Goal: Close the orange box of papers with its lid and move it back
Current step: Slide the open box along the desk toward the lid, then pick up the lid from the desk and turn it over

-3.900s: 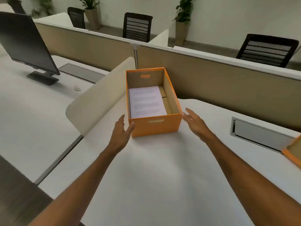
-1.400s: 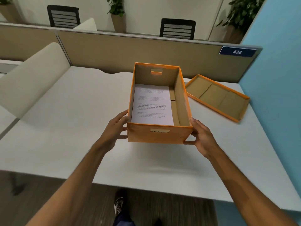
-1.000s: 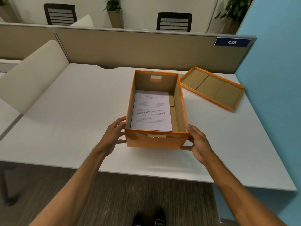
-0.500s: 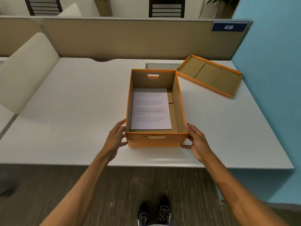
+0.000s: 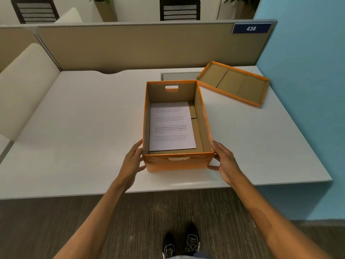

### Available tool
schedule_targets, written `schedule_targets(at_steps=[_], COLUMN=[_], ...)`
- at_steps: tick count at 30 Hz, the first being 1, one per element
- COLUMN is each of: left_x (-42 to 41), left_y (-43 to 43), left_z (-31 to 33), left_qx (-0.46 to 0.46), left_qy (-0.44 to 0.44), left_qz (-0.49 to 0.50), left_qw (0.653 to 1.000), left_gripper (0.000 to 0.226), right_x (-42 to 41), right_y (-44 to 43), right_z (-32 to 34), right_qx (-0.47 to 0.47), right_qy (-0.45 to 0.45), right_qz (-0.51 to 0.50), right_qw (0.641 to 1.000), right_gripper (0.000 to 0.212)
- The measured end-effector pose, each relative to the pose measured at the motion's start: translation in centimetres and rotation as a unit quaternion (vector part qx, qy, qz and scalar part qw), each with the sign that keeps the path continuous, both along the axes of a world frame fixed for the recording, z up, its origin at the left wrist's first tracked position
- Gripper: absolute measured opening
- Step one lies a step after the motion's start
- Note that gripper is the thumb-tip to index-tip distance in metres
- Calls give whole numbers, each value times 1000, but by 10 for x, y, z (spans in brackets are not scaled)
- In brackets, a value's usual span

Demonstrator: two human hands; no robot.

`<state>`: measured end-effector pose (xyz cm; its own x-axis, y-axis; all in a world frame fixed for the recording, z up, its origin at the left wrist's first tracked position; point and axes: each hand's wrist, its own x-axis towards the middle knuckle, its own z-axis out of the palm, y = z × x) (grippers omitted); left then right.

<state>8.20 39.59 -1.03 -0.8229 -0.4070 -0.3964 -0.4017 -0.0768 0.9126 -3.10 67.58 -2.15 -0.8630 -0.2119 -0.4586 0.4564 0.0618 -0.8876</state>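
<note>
Orange box sits open on the white desk, near the front edge, a bit right of centre. Left hand presses flat on the box's left near corner, fingers spread, thumb on the front face; right hand does the same on the right near corner. Both hands open-palmed, clamping the box between them (not curled round anything). Paper with printed text lies flat on the box floor, toward its left wall; brown cardboard shows beside it at 3 o'clock. Handle cutout in the far wall. Lid lies upside down on the desk at 1 o'clock from the box, just beside its far right corner; can't tell if touching. Tan partition at 12 o'clock, sign "438" on it. Blue wall at 3 o'clock
</note>
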Motion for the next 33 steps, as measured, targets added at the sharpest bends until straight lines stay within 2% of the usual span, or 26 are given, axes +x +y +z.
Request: schedule_targets(at_steps=[4,7,10,14,17,24,30,33], left_x=[0,-1,-4,-18,-36,-97,-174,-218], left_y=[-2,-5,-5,4,20,72,126,154], left_z=[0,0,7,32,52,76,78,78], left_qx=[-24,-57,-159,-279,-322,-345,-316,-275], left_qy=[9,12,19,72,127,195,218,211], left_qz=[5,9,12,12,-18,-103,-138,-129], left_qw=[1000,998,987,957,938,912,913,929], left_gripper=[49,52,54,57,56,58,51,53], right_x=[-2,-3,-2,-5,-11,-51,-114,-156], right_y=[-2,-1,2,10,21,56,94,116], right_z=[3,5,8,16,22,36,36,33], right_qx=[19,37,64,96,122,138,145,151], right_qy=[8,30,68,120,162,198,199,196], right_qz=[-1,-5,-9,-24,-26,-60,-91,-93], right_qw=[1000,999,996,988,979,969,965,964], right_gripper=[44,51,60,52,48,36,26,24])
